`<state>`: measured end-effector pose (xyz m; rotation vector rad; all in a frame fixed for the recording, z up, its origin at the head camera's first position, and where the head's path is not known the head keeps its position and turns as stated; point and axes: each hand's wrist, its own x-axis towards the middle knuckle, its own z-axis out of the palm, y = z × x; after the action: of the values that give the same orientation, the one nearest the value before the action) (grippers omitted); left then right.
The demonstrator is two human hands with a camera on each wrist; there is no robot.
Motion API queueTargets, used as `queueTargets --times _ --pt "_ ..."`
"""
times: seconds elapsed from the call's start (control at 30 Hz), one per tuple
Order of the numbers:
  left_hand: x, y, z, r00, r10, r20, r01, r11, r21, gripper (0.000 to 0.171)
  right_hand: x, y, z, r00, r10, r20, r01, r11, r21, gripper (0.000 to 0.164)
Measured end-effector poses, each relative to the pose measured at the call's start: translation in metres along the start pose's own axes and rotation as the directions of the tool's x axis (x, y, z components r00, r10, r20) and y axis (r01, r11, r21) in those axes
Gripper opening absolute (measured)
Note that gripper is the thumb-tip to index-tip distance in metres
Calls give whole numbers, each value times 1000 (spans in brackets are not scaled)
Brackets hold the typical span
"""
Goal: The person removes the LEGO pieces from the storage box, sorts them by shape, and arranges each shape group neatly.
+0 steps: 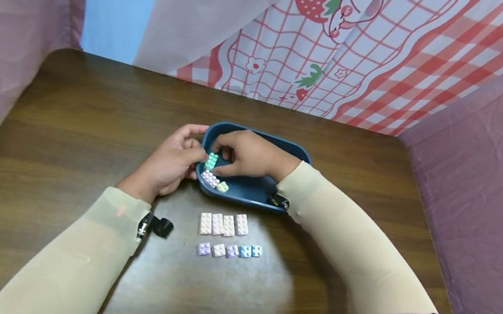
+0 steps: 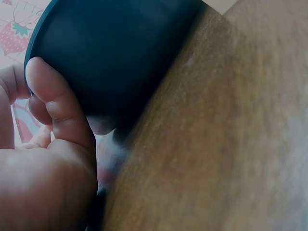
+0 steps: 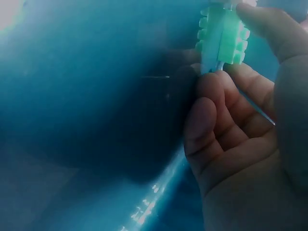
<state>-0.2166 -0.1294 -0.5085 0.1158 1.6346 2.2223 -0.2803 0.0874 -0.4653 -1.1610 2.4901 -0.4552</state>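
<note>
A dark blue tray [image 1: 264,190] lies on the table. My left hand [image 1: 172,161] holds its left end; in the left wrist view the thumb [image 2: 50,91] lies against the outer wall near the rim. Inside the tray, my right hand [image 1: 251,156] has a green toy brick [image 1: 211,161] between thumb and fingertips. The right wrist view shows the green brick [image 3: 231,36] beside the curled fingers; a second green studded face lies along it, perhaps a reflection. A pale pink brick [image 1: 210,178] and a small yellow-green brick [image 1: 222,187] sit next to it along the tray's left end.
In front of the tray, several whitish long bricks [image 1: 222,223] stand in a row. Nearer me runs a row of small square bricks, lilac [image 1: 204,249], whitish [image 1: 219,250] and blue-and-white [image 1: 251,251]. A strawberry-patterned cloth [image 1: 359,24] hangs behind the wooden table [image 1: 156,304].
</note>
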Motion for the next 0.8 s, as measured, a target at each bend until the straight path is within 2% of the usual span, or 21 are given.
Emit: queueTargets --times 0.43,0.8 --pt "0 0 0 1000 -4 -9 4 1000 10 60 2 6 7 999 5 -42 -4 1000 22 30" --pt "1 0 -1 1000 -4 -4 4 1000 -8 62 -1 5 2 999 39 2 -39 995 89 31"
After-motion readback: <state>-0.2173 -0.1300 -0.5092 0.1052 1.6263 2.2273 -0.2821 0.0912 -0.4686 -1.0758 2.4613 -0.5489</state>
